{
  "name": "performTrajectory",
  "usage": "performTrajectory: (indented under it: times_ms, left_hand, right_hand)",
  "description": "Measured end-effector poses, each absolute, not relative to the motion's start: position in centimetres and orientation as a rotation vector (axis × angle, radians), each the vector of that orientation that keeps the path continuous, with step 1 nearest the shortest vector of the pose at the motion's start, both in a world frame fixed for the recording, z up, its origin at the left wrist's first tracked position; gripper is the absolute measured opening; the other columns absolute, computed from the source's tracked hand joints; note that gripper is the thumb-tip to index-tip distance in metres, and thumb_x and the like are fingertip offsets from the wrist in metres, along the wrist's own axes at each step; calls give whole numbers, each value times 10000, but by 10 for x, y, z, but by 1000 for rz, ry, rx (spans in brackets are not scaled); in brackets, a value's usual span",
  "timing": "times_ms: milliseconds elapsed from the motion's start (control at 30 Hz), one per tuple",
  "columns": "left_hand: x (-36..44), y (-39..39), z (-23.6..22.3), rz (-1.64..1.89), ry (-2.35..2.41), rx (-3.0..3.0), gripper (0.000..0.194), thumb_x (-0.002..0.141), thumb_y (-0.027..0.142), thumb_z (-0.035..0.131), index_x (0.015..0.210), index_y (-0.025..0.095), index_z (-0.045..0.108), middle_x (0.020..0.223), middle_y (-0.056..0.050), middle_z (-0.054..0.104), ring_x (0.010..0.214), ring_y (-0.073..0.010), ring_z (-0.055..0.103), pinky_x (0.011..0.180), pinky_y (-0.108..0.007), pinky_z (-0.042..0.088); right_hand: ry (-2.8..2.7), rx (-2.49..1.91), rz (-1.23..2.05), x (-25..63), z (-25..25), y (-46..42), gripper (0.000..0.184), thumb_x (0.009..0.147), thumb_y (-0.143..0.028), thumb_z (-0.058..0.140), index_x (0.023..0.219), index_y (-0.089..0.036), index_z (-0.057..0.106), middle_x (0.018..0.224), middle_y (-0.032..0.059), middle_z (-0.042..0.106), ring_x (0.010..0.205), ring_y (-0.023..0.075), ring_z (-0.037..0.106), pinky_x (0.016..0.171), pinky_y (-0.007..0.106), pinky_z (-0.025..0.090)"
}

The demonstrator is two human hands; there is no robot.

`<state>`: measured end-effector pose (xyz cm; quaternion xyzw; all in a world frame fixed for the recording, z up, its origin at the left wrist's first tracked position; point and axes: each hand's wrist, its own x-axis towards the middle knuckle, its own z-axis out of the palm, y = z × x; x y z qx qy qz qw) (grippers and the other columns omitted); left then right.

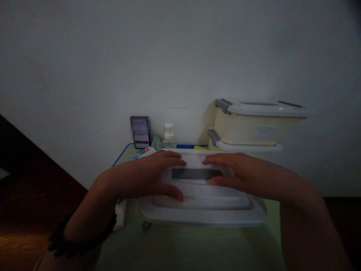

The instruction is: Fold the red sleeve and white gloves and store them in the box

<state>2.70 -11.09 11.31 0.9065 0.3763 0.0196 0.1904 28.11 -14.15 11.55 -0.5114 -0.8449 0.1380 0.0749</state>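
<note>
In front of me is a white plastic lid (197, 216) with a raised middle panel and a grey strip (194, 173) set into it. My left hand (160, 171) lies across the lid's left part, fingers stretched out and thumb apart. From the other side my right hand (231, 167) reaches over the lid's right part, its fingers also extended and the thumb near the grey strip. Both palms face down on or just above the lid; whether they press on it I cannot tell. Whatever is under the lid is hidden.
Two cream storage boxes (254, 128) with grey latches stand stacked at the back right. A phone (141, 131) leans upright near a clear pump bottle (169, 137) against the wall. The green tabletop (186, 250) has a blue edge. A white item (120, 214) lies by my left wrist.
</note>
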Motion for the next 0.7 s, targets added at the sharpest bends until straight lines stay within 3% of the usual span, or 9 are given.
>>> performTrajectory:
  times_ms: [200,467,700]
  left_hand:
    - [30,-110,114,98,1059,2511,660,694,550,658,1283,305,489,1413,-37,436,1282,-252,398,1052,-351,299]
    - [31,-109,113,69,1080,2532,743,669,579,665,1315,275,460,1415,-55,432,1299,-252,375,1068,-340,276]
    - [27,-104,113,141,1027,2509,636,717,570,624,1270,281,497,1373,-43,491,1255,-257,439,1027,-344,328]
  right_hand:
    - [-2528,-1600,470,274,119,-138,199,837,-399,544,937,-241,613,986,42,669,917,232,605,819,352,452]
    - [-2497,-1638,487,271,120,-136,150,811,-381,580,870,-249,619,923,15,668,881,223,597,759,323,431]
    - [-2499,-1625,489,272,124,-137,183,819,-399,564,864,-233,629,871,21,673,823,206,603,721,310,432]
